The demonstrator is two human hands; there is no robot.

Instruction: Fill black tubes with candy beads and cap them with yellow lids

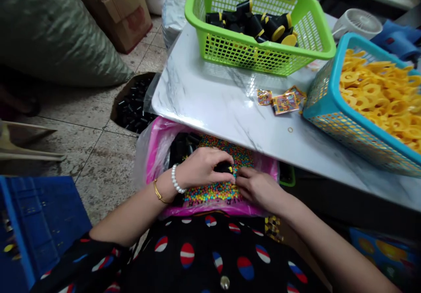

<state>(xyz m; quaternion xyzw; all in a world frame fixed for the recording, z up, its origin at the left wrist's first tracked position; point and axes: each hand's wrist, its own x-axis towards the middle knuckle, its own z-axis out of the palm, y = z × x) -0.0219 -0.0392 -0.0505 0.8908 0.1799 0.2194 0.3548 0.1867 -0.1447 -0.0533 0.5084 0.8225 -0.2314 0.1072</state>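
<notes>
Over a pink plastic bag (154, 152) resting below the table edge, against the person's black dotted garment (194, 253), both hands were found close together. The left hand (202, 168), wearing a pearl bracelet (176, 179) and a gold bangle (159, 192), was curved over a small black tube (224, 167) with a yellow tip, its fingers closed on the piece. The right hand (258, 188) lay just beside it, with its fingertips (239, 178) at the tube's far end; whether they were gripping could not be determined. The tube sat directly above the multicoloured beads (215, 192) filling the bag, and a cluster of black tubes (180, 148) lay in the bag's left part, near the left hand. On the white marble-patterned table (204, 95) stood a green plastic basket (250, 62) holding black tubes with yellow caps (253, 26), and a blue plastic basket (325, 87) filled with yellow rings (378, 95). Printed sachets (284, 103) and a rubber band (290, 130) lay on the tabletop between the two baskets. A small white fan (357, 23) stood beyond the table. On the floor were a further bag of black tubes (134, 104), a large woven sack (55, 34), a cardboard box (121, 25) and a blue crate (36, 214).
</notes>
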